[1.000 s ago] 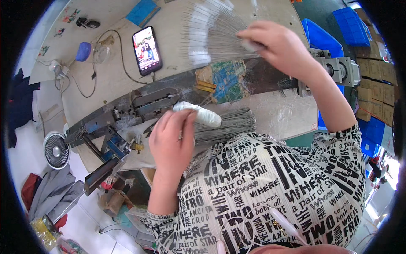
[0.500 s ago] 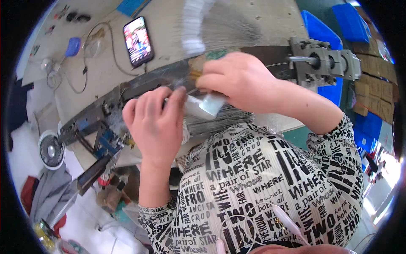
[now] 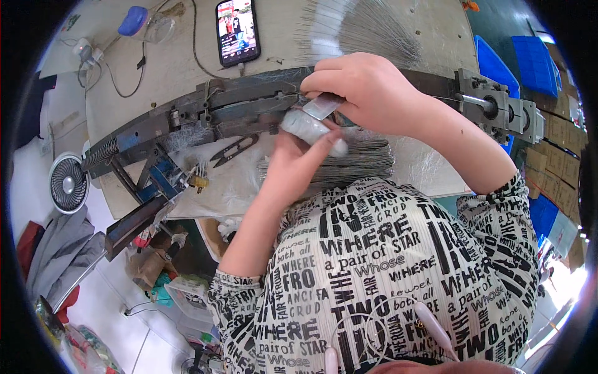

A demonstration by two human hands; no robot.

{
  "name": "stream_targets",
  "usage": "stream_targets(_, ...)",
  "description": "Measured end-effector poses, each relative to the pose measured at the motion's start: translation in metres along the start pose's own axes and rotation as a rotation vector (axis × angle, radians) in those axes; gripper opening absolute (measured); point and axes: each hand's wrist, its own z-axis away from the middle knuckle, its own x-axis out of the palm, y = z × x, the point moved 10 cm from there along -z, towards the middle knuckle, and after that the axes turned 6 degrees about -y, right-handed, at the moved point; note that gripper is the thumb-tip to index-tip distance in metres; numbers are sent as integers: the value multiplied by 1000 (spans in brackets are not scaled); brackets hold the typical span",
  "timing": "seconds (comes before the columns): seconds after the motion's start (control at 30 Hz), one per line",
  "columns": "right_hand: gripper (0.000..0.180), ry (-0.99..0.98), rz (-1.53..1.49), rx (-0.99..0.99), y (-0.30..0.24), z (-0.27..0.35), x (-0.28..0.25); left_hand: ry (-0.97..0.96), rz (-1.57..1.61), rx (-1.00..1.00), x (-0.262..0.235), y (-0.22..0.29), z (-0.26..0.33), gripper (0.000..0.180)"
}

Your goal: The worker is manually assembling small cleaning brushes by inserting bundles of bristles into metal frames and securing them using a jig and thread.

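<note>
In the head view, the left hand (image 3: 294, 161) is grasping a white roll (image 3: 303, 127) between the metal rail (image 3: 249, 111) and the wire bundle (image 3: 361, 164). The right hand (image 3: 369, 92) is pinching a pale strip (image 3: 323, 106) beside the roll, while small snips (image 3: 235, 149) are lying to the left.

My left grip (image 3: 299, 159) holds a blurred white roll (image 3: 304, 126); my right grip (image 3: 367, 87) pinches a shiny strip (image 3: 324, 106) against its upper end. Grey wires (image 3: 364, 163) lie bundled just below both grips, dark snips (image 3: 235, 149) left of my left one. Beyond my right, thinner strands (image 3: 389, 40) fan across the desk (image 3: 442, 37).
</note>
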Motion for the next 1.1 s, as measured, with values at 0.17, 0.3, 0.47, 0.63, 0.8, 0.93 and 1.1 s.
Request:
stream_targets(0.17,25,59,181,-93,-15,1,-7,192,-735,75,-44,1,5,43)
stream_targets(0.3,30,153,321,-214,-41,33,-19,415,-519,-16,-104,10,61,43)
stream_targets(0.47,43,-142,33,119,21,51,23,884,95,95,-213,-13,165,35)
stream_targets(0.63,36,-102,236,270,69,44,31,858,259,219,-205,-19,156,28)
stream_targets(0.8,22,-234,-312,123,16,66,7,422,253,126,-123,-12,96,21)
stream_targets(0.93,33,116,-283,129,27,57,-53,-163,-402,-72,33,20,-4,25)
stream_targets(1.1,31,67,-788,283,41,52,-38,-139,-313,22,69,2,-64,26)
